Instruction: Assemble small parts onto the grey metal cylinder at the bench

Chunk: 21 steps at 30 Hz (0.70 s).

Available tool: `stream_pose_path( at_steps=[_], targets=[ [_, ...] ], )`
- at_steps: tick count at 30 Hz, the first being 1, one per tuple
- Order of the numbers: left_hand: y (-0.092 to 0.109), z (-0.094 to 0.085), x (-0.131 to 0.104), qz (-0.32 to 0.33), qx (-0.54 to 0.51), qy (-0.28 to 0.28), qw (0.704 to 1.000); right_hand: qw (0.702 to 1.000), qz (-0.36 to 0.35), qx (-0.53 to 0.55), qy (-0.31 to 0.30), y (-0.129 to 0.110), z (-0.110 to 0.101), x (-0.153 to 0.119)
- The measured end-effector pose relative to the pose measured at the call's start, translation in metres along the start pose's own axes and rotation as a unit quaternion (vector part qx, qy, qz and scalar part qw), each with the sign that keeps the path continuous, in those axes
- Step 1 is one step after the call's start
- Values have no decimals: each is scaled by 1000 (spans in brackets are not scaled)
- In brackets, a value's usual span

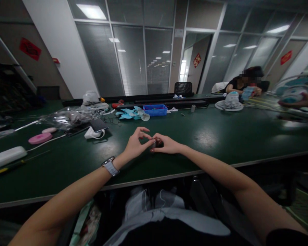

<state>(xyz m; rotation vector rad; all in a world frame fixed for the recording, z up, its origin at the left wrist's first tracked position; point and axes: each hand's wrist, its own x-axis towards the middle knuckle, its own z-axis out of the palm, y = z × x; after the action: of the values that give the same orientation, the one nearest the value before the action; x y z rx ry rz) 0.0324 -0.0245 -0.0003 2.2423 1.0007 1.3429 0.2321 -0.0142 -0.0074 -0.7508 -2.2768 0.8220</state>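
Just above the table's front edge, both my hands meet over a small grey cylindrical piece (pixel 153 145). My right hand (pixel 166 143) curls its thumb and fingers around the piece from the right side. From the left, my left hand (pixel 138 141) brings its thumb and a bent finger together at the top of the piece, with the forefinger arched above. Whatever lies between those left fingertips is too small to make out. Part of the grey piece is covered by my fingers.
The green table (pixel 182 136) bears a blue bin (pixel 155 110), light-blue fan blades (pixel 130 113), a white charger (pixel 93 133), a phone (pixel 99 125) and plastic bags (pixel 69 118). A white fan part (pixel 229 102) stands back right. One person (pixel 243 83) sits beyond; another's hand (pixel 301 101) is far right.
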Motion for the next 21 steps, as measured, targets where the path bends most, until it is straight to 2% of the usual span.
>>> stream_pose_path(
  at_steps=[6,10,13,18,21],
  targets=[
    [2,1,0,-17,-46,-17,999,1000,-1,-23,6,3,0,1],
    [3,-2,1,-17,-12,37,999,998,12,-55,12,4,-1,1],
    [-3,-5,1,-44,39,63,996,995,33,-84,30,6,-2,2],
    [-19,-8,-2,-114,120,-6,986,992,47,-101,58,10,-2,3],
    [-23,-8,-4,-117,147,-30,982,992,51,-100,61,11,-2,3]
  ],
)
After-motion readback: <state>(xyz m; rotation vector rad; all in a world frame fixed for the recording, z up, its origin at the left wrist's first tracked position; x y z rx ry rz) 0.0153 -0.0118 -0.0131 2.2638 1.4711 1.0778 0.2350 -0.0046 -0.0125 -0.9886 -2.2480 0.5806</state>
